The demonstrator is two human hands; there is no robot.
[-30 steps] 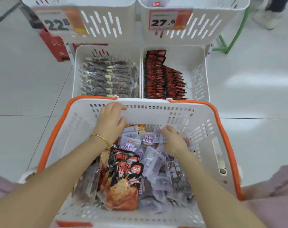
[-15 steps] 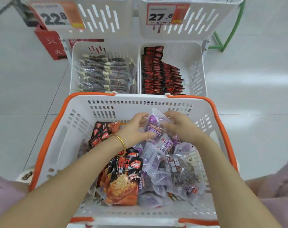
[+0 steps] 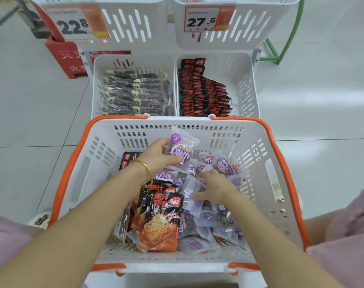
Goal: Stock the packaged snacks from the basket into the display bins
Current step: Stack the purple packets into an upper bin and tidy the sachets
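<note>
A white basket with orange handles (image 3: 258,163) stands in front of me, full of purple snack packets (image 3: 218,223) and orange-black packets (image 3: 160,227). My left hand (image 3: 158,156) grips one purple packet (image 3: 180,146), upright above the pile near the basket's far wall. Further right and lower, my right hand (image 3: 215,187) reaches into the purple packets, its fingers curled around the edge of one. Beyond the basket are two white display bins: the left bin (image 3: 98,80) holds dark clear-wrapped packets, the right bin (image 3: 247,84) holds red-black packets along its left side.
Two upper bins carry price tags, 22.8 (image 3: 74,24) and 27.6 (image 3: 202,19). A red box (image 3: 62,59) stands on the floor at back left and a green metal frame (image 3: 285,44) at back right. Pale tiled floor (image 3: 322,100) surrounds the rack.
Both hands held the purple packet together half a second ago. Now my left hand alone holds it, and my right hand has dropped down into the pile of purple packets.
</note>
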